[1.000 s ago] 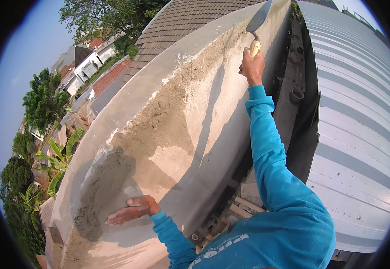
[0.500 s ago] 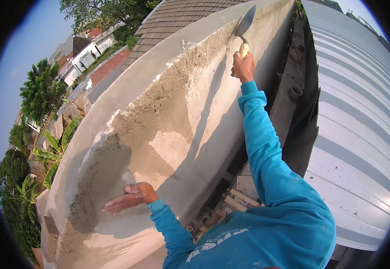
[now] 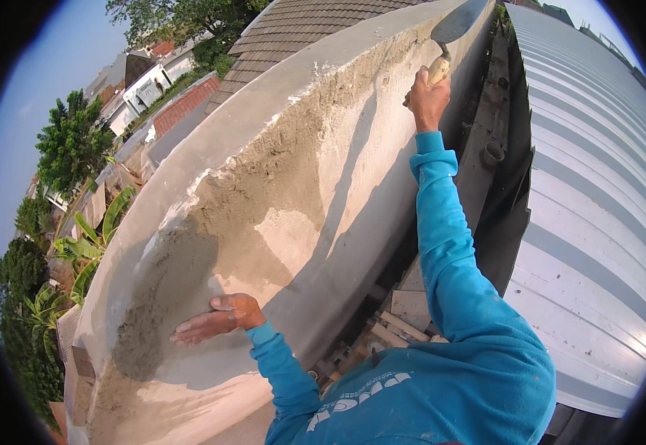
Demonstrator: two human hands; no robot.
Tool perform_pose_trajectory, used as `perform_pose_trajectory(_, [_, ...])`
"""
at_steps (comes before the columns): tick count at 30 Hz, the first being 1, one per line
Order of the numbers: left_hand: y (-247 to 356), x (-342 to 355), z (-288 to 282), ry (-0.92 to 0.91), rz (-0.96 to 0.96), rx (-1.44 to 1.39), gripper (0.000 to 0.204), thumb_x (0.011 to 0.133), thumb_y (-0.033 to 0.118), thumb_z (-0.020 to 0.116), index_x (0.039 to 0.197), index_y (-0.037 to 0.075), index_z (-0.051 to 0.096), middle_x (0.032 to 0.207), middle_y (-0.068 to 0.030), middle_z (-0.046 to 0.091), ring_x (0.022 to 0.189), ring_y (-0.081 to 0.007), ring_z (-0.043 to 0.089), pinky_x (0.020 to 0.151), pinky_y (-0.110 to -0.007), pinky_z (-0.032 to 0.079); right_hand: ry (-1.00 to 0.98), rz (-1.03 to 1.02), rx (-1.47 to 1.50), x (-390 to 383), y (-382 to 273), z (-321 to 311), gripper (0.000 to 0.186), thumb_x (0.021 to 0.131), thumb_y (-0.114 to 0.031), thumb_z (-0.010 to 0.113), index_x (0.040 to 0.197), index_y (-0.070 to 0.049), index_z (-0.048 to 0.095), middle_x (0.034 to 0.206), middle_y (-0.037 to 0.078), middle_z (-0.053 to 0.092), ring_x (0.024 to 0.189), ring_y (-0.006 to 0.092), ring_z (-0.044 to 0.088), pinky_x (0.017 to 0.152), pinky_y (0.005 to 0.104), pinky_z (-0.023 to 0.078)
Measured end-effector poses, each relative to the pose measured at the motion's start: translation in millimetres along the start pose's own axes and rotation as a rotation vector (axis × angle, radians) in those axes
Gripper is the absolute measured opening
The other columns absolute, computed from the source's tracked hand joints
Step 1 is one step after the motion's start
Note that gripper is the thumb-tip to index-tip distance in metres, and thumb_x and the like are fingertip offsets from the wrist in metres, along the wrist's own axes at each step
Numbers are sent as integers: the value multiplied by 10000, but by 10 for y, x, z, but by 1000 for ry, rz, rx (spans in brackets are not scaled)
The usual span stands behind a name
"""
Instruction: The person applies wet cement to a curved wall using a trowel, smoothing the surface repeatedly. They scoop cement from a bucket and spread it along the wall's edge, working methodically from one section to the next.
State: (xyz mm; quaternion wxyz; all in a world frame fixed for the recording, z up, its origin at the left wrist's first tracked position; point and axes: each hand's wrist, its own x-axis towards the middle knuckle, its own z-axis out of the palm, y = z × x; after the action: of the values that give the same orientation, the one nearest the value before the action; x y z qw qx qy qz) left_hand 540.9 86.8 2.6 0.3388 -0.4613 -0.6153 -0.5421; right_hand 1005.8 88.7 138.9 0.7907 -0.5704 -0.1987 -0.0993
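One trowel (image 3: 458, 24), one long curved wall (image 3: 286, 237), two bare hands at work, and that's the count up here! The trowel is up at the far end, its grey blade by the wall's upper edge; whether metal meets wall, I can't tell from here. And look at the right hand (image 3: 428, 98): fingers wrapped tight around the pale handle, blade pointing away, arm at full stretch. Over to the near left, the left hand (image 3: 219, 319) is flat and open, fingers together, thumb a little apart, nothing in its grip. It's right by the wall's face, though touching or just off it, I can't say. Between the two hands runs one broad, rough band of grey mortar (image 3: 264, 178), with a pale smooth patch below it. One ribbed metal roof (image 3: 597, 185) fills the right side, one brown tiled roof (image 3: 293, 37) sits beyond the wall, and two blue sleeves (image 3: 445, 230) reach out from the near side!
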Motion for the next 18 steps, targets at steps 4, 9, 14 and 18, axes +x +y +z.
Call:
perform_pose_trajectory(4, [113,-4,13,-5,21,-39,734,1067,405,225,1559,-67,-46,1635,-285,-17,1501,-505,-16,1167,-654,49,-267,173,-254,335,483,-153,302,911,-207,608,1000,53,483,692,139,625,499,217,649,431,359,556])
perform_pose_trajectory(9, [22,3,15,2,12,-5,732,1067,404,217,1556,-74,-46,1631,-296,-19,1497,-514,-13,1166,-659,51,-29,-49,-112,-253,69,-35,310,912,-212,615,1044,37,484,703,149,632,514,224,652,445,382,562])
perform_pose_trajectory(14, [24,-2,31,20,35,-9,734,1067,406,222,1556,-73,-43,1628,-302,-13,1493,-524,-9,1168,-654,54,-243,107,-347,-171,185,-88,339,914,-208,616,1062,63,474,747,181,653,522,229,660,449,373,553])
perform_pose_trajectory(18, [-16,4,26,20,33,22,754,1066,433,221,1553,-85,-32,1625,-309,-5,1491,-528,-1,1171,-646,60,-103,60,-161,-407,-216,-47,337,912,-212,624,1053,61,485,738,168,652,513,224,653,452,366,555])
